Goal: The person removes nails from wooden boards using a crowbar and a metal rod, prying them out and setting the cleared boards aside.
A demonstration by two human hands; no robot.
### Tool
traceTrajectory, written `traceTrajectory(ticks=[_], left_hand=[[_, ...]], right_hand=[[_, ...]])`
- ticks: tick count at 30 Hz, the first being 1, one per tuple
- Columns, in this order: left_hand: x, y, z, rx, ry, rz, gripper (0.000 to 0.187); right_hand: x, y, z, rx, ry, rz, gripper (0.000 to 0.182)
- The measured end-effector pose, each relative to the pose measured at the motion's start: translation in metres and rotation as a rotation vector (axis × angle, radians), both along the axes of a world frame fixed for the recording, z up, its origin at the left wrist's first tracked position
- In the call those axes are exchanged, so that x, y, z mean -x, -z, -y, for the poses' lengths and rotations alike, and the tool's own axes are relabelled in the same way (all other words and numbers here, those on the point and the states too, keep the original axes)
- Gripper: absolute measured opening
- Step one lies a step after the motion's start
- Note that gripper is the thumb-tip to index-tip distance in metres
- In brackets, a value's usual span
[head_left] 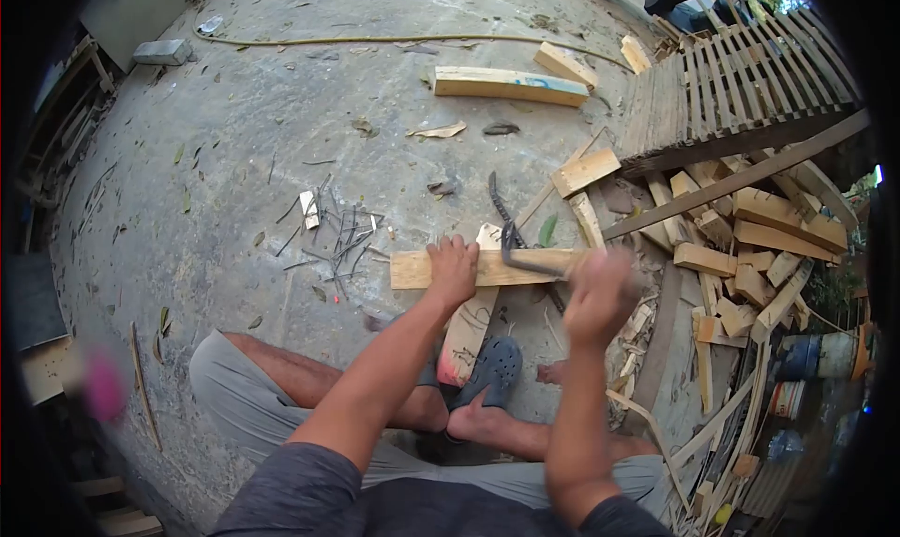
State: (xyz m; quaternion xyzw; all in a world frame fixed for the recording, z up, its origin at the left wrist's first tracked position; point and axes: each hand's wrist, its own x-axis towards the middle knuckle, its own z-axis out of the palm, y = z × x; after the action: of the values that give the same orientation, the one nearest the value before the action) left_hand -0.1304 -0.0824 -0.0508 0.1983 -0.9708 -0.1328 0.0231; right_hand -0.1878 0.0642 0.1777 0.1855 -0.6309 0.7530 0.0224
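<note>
- Concrete floor point(281, 153) in the head view: rough, scattered with leaves, with enough flat area for us to work low down.
- We had the plank point(411, 270) crosswise in front of our legs, resting over the marked board point(472, 323), which ran toward our feet. Reads as a support to lift the plank off the concrete.
- Left hand point(452, 270): clamped on the plank, left of the crossing, fingers over its far edge. Likely there to stop it sliding or twisting, with the fingers clear of the metal bar.
- Right hand point(603, 298): closed in a fist on the bent metal bar point(532, 264), at its right end. Motion blur; we couldn't read exact finger placement. Holding the end probably gave us leverage.
- Hooked part of the bar was at the plank, right of our left hand. Couldn't confirm what its tip engaged.
- Clog point(499, 368) sat just beside the marked board, perhaps helping to brace it; contact unclear.
- Thin dark pieces, nail-like point(349, 242), lay loose on the left, apart from our feet.
- Wood blocks point(780, 220) were heaped on the right, out of the working spot. Thick beam point(509, 85) lay farther ahead.
</note>
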Motion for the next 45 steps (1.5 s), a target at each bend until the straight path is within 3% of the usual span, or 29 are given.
traceTrajectory(ticks=[2, 4, 5, 8, 11, 14, 15, 18, 19, 20, 22, 23, 25, 29, 31, 34, 37, 40, 45], left_hand=[[0.004, -0.012, 0.013, -0.205, 0.053, 0.178, 0.075], [0.016, -0.015, 0.026, -0.378, 0.047, 0.238, 0.087], [0.025, -0.015, 0.034, -0.381, 0.104, 0.166, 0.075], [0.055, -0.014, 0.046, -0.413, 0.269, -0.052, 0.043], [0.077, -0.021, 0.051, -0.320, 0.503, 0.082, 0.029], [0.095, -0.019, 0.070, -0.803, 0.146, -0.227, 0.023], [0.093, -0.020, 0.075, -0.832, 0.154, -0.325, 0.038], [0.077, -0.015, 0.069, -0.600, 0.344, -0.427, 0.058], [0.073, -0.022, 0.069, -0.547, 0.480, -0.128, 0.071], [0.069, -0.028, 0.067, -0.611, 0.457, 0.044, 0.063], [0.069, 0.007, 0.061, -0.596, 0.176, -0.238, 0.060], [0.069, 0.017, 0.060, -0.596, 0.049, -0.188, 0.058], [0.053, -0.008, 0.052, -0.597, -0.212, -0.074, 0.056], [-0.006, -0.030, 0.002, -0.122, 0.128, 0.155, 0.060], [-0.010, -0.005, -0.008, -0.020, 0.116, 0.101, 0.073], [-0.010, 0.000, -0.014, 0.047, 0.033, -0.041, 0.057], [0.001, 0.003, -0.012, 0.045, 0.001, -0.020, 0.046], [0.009, 0.005, -0.002, 0.036, 0.007, -0.065, 0.039], [0.011, 0.011, 0.005, -0.050, -0.003, -0.058, 0.043]], right_hand=[[-0.070, 0.032, -0.023, -0.139, 0.070, -0.317, 0.020], [-0.117, 0.058, -0.051, -0.032, -0.016, -0.323, 0.019], [-0.128, 0.067, -0.062, 0.021, -0.066, -0.305, 0.021], [-0.132, 0.067, -0.094, -0.201, -0.296, -0.388, 0.018], [-0.109, 0.058, -0.108, -0.170, -0.372, -0.332, 0.021], [-0.069, 0.038, -0.107, -0.006, -0.386, -0.195, 0.024], [-0.054, 0.032, -0.105, 0.058, -0.397, -0.146, 0.026], [-0.008, 0.018, -0.101, 0.061, -0.550, -0.145, 0.026], [0.003, 0.014, -0.098, 0.052, -0.577, -0.121, 0.027], [0.012, 0.009, -0.097, 0.038, -0.600, -0.099, 0.029], [0.027, 0.002, -0.089, 0.059, -0.555, -0.032, 0.031], [0.034, 0.001, -0.084, 0.095, -0.489, 0.016, 0.033], [0.055, -0.009, -0.069, 0.092, -0.388, 0.154, 0.036], [0.135, -0.032, 0.000, -0.015, -0.369, 0.490, 0.033], [0.174, -0.035, 0.042, -0.099, -0.386, 0.589, 0.032], [0.212, -0.030, 0.098, -0.227, -0.388, 0.683, 0.023], [0.225, -0.026, 0.134, -0.323, -0.269, 0.657, 0.015], [0.218, -0.030, 0.140, -0.260, -0.268, 0.619, 0.012], [0.129, -0.012, 0.057, 0.005, -0.144, 0.331, 0.032]])
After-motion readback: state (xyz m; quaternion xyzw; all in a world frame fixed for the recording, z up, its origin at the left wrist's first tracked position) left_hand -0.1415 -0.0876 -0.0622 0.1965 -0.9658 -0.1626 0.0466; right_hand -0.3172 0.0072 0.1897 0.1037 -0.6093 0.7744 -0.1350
